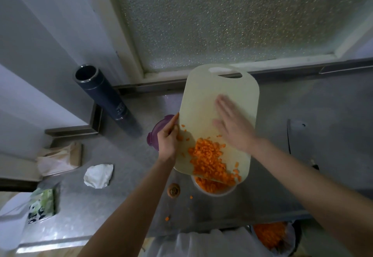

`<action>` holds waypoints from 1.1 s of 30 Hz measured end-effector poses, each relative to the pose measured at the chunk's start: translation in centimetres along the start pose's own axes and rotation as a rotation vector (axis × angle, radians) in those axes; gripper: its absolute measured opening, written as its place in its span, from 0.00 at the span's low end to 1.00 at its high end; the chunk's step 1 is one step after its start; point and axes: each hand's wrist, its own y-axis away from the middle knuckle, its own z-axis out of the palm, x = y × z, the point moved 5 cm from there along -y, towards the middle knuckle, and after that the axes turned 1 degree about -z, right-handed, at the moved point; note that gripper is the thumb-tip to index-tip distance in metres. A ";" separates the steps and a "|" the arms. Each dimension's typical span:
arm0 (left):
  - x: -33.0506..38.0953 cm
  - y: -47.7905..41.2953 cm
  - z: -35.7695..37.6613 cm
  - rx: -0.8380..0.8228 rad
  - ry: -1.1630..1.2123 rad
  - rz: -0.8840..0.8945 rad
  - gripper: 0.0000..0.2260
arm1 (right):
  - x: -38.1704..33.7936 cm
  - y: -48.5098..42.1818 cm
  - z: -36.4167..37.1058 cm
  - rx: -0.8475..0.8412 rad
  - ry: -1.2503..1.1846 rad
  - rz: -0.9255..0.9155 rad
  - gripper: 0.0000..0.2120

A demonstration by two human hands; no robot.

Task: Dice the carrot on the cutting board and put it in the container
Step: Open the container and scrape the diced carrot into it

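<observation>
A pale cutting board (212,103) is shown lifted off the grey table (302,176) and tilted, its near edge lowered over a white container (222,193) and its handle slot at the far end. The board is gripped at its left edge by the left hand (167,139), whose fingers (173,121) are closed around that edge, thumb on the upper face. The right hand (234,127) is laid flat on the board's surface with its fingers (222,103) extended and spread; nothing is held in it, and its outline is blurred. A heap of diced carrot (212,160) is gathered on the lower part of the board, reaching its near edge, and more dice are visible inside the container beneath that edge. A few stray dice (167,218) are scattered on the table near the container. A carrot end (173,190) lies on the table just left of the container. A purple lid (159,129) is partly hidden behind the left hand. Further left, a dark cylindrical flask (105,97), a crumpled white paper (99,175) and a tissue pack with a panda print (41,206) are seen. A frosted window (222,18) occupies the background.
</observation>
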 end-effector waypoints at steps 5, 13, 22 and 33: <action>0.2 0.0 -0.2 -0.012 -0.002 0.007 0.16 | -3.7 2.4 0.2 -0.043 -0.107 -0.312 0.25; 0.6 0.8 0.8 -0.075 -0.022 0.034 0.16 | -2.6 -2.3 -0.7 -0.017 -0.018 -0.112 0.28; 1.0 0.6 0.6 -0.040 0.053 0.047 0.16 | -3.3 -0.7 -2.3 0.049 -0.057 -0.242 0.26; 1.4 0.6 0.9 -0.096 0.090 0.042 0.16 | -6.8 2.8 1.0 -0.202 0.116 -0.564 0.25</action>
